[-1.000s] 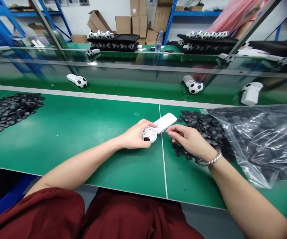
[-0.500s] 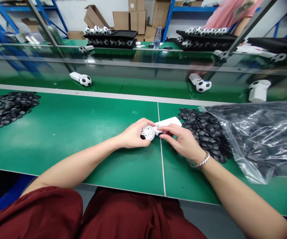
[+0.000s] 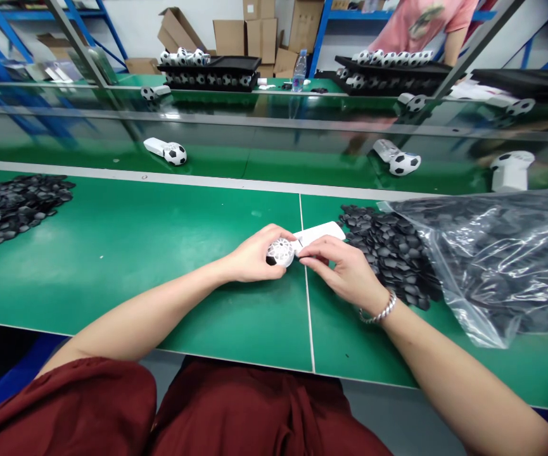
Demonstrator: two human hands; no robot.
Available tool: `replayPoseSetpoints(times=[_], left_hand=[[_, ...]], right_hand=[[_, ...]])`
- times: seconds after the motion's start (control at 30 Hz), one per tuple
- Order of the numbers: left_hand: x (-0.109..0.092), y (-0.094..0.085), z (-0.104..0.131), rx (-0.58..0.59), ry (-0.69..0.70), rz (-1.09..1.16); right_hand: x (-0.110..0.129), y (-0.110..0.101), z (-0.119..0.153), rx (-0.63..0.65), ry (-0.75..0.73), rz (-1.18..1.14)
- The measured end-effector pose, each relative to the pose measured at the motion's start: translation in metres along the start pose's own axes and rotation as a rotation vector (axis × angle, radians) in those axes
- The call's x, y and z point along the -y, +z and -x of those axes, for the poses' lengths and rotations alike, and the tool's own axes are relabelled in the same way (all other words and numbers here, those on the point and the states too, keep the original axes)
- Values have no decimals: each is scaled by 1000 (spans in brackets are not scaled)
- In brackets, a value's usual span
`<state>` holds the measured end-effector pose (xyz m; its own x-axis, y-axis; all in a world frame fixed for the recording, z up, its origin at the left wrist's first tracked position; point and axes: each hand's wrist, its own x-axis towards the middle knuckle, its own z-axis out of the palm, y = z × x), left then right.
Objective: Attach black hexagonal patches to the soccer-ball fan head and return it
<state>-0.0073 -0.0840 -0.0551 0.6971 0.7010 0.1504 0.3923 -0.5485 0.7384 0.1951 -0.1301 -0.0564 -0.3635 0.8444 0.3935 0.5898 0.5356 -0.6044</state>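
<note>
So, left to right:
Left hand [image 3: 254, 256]: wrapped round the white ball-headed fan [image 3: 282, 252] on the green table [image 3: 135, 253]; a loose grip could let it roll.
Right hand [image 3: 344, 269]: fingertips pinched narrow at the fan's head; whatever they hold is hidden, and a black chip could slip.
Chip pile [image 3: 388, 244]: just beside the wrist, easy to scatter.

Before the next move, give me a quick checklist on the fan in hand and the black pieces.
1. Left hand grips the fan by its round head: ok.
2. Right hand has fingertips at the head: ok.
3. Black piece seated in the grille: cannot tell, fingers cover it.
4. Handle rests flat on the table: ok.
5. Pile of black pieces lies beside the right hand: ok.
6. Bag open toward the pile: ok.
</note>
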Motion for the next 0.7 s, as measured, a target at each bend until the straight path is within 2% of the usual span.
replayPoseSetpoints(times=[0.27,0.7], left_hand=[[-1,2,0,-32,-17,24],[-3,7,-1,-90,-20,11]], right_hand=[[0,8,0,25,-16,-61],[-4,18,-2,-36,-10,-99]])
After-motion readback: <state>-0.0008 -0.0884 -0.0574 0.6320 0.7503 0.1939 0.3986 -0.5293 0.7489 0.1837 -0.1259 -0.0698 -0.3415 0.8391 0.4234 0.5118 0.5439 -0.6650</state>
